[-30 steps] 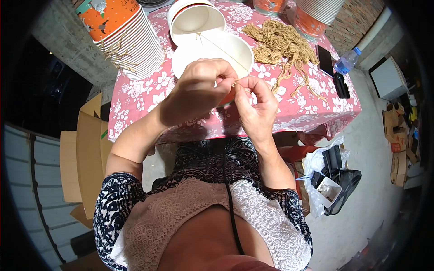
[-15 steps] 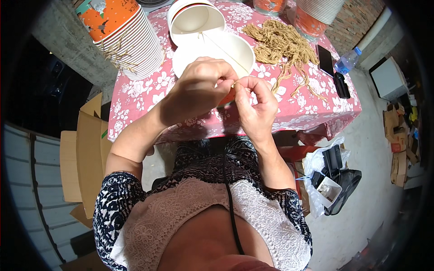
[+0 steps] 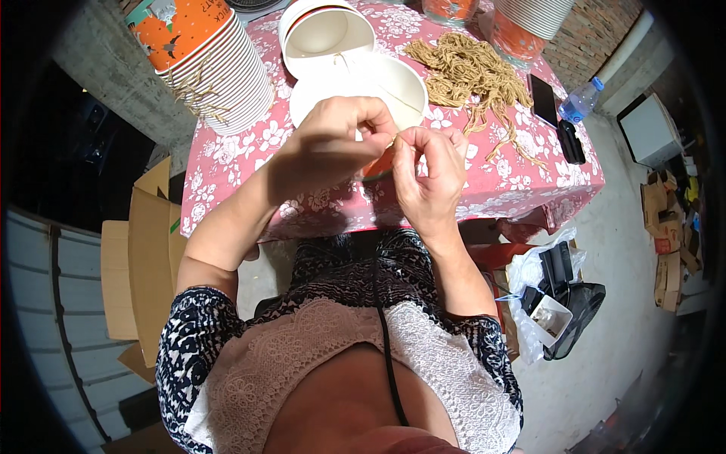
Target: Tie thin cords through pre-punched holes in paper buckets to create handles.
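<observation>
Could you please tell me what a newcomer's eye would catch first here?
Most likely the left hand and right hand, meeting at a thin tan cord by an open, white-lined bucket. Next come the tall stack of buckets at the left of the table and the tangled heap of fibre right of that bucket.

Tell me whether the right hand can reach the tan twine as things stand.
Probably yes: the tan twine lies beyond the right hand on the floral tablecloth, with nothing between, though that hand is pinching beside the left hand.
</observation>
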`<state>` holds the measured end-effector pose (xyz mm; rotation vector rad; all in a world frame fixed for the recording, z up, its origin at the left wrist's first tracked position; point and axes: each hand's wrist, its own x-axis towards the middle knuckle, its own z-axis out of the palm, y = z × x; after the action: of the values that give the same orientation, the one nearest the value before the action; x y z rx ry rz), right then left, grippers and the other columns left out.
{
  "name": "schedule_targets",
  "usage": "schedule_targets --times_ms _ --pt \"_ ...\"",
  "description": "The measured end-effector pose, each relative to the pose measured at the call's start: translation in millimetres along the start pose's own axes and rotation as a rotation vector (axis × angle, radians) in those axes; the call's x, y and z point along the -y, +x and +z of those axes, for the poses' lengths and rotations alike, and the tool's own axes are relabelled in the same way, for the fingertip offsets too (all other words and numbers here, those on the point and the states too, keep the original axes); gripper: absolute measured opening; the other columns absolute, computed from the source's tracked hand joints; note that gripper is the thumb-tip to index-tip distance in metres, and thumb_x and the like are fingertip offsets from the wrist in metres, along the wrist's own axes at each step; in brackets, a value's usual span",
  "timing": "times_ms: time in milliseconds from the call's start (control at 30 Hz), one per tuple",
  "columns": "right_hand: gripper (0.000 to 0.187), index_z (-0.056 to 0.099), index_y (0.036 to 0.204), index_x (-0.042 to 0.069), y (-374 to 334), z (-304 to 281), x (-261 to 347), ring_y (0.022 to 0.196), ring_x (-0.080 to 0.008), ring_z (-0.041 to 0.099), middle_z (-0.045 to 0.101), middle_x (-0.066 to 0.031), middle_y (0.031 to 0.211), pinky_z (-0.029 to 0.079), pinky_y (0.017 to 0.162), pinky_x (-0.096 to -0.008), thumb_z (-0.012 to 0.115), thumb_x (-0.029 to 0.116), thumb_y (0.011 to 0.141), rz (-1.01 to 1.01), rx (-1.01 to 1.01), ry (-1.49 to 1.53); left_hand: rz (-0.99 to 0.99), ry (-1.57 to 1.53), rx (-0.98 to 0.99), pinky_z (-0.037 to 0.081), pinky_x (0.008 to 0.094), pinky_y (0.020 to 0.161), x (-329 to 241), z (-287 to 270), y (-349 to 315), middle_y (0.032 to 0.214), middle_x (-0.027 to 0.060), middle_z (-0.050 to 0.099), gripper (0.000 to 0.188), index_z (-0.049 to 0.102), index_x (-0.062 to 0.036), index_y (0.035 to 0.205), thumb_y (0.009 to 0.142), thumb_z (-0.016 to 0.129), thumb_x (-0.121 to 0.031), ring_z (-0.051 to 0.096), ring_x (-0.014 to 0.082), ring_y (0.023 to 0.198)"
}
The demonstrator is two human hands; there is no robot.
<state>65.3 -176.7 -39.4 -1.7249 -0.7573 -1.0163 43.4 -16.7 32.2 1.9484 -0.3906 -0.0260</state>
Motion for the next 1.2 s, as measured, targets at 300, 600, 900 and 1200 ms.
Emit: schedule_targets --times_ms 300,600,900,1200 --pt "0.018 0.057 0.086 0.005 -2.0 -0.3 -1.6 0.061 -0.0207 0.051 0.054 -0.0042 0.07 0.035 0.071 -0.036 0.068 -0.005 0.076 0.056 0.033 0.093 -0.152 -0.225 0.21 0.044 0.0211 0.061 9.8 -16.8 17.6 0.077 0.0016 0.063 0.014 0.064 0.0026 0.085 0.082 0.061 -0.011 0.054 0.0049 0.068" --pt "0.017 0.059 0.087 0.004 -0.7 -6.9 0.5 0.064 -0.0227 0.054 0.056 -0.0064 0.072 0.036 0.072 -0.0377 0.069 -0.003 0.075 -0.032 0.054 0.033 -0.112 -0.25 0.242 0.05 0.0229 0.067 10.6 -17.6 18.5 0.079 0.0068 0.066 0.012 0.064 0.0038 0.087 0.086 0.062 -0.008 0.063 0.011 0.07" --pt "0.015 0.062 0.088 0.003 0.9 -9.9 6.4 0.066 -0.0243 0.056 0.058 -0.0075 0.073 0.037 0.073 -0.0396 0.07 0.0 0.075 -0.14 0.072 -0.145 -0.147 -0.137 0.169 0.048 0.0204 0.059 6.2 -13.0 17.8 0.074 0.0043 0.065 0.012 0.064 0.0023 0.085 0.088 0.064 -0.01 0.06 0.0077 0.064" --pt "0.014 0.06 0.083 0.005 1.9 -10.0 8.3 0.064 -0.0241 0.054 0.055 -0.0071 0.069 0.037 0.072 -0.0399 0.069 -0.001 0.074 -0.126 0.081 -0.211 -0.151 -0.096 0.141 0.042 0.019 0.056 1.4 -7.6 15.4 0.072 0.0021 0.063 0.011 0.065 0.0018 0.082 0.086 0.061 -0.008 0.055 0.0045 0.063"
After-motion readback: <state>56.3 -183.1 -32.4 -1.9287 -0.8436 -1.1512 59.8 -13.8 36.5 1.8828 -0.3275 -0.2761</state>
